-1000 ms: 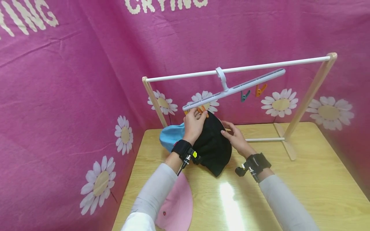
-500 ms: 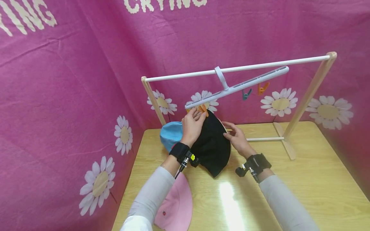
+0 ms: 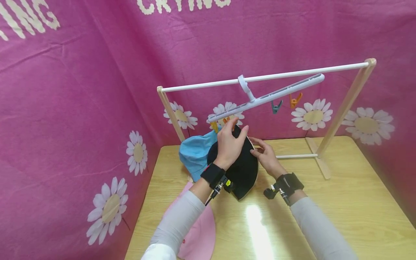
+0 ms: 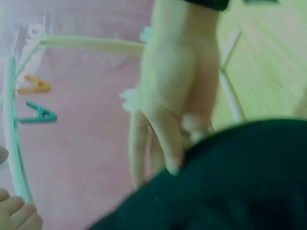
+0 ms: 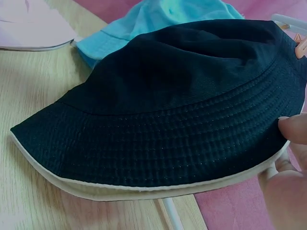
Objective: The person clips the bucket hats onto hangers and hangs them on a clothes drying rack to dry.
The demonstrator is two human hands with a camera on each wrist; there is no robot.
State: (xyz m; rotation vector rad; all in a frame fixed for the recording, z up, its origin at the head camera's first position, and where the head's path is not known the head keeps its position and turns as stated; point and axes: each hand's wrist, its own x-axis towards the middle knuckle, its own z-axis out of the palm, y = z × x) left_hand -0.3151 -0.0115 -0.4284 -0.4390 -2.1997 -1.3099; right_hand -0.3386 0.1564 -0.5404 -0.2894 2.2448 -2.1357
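A black bucket hat with a pale brim edge hangs at an angle under the lower left end of the lavender hanger. An orange clip sits at its upper brim, partly hidden by fingers in the head view. My right hand pinches the brim on the right side, thumb on the black face. My left hand is in front of the hat's upper part, thumb and fingers spread apart around the clip; whether it touches the clip cannot be seen. Behind hangs a light blue hat by a yellow clip.
The hanger hooks over the white rail of a wooden rack and tilts down leftward. A grey-green clip and another orange clip dangle from its right half. A pink hat lies on the wooden table, front left.
My left hand has let go of the orange clip, and its fingers have spread and shifted right. More of the blue hat and yellow clip shows. My right hand keeps its hold on the brim.
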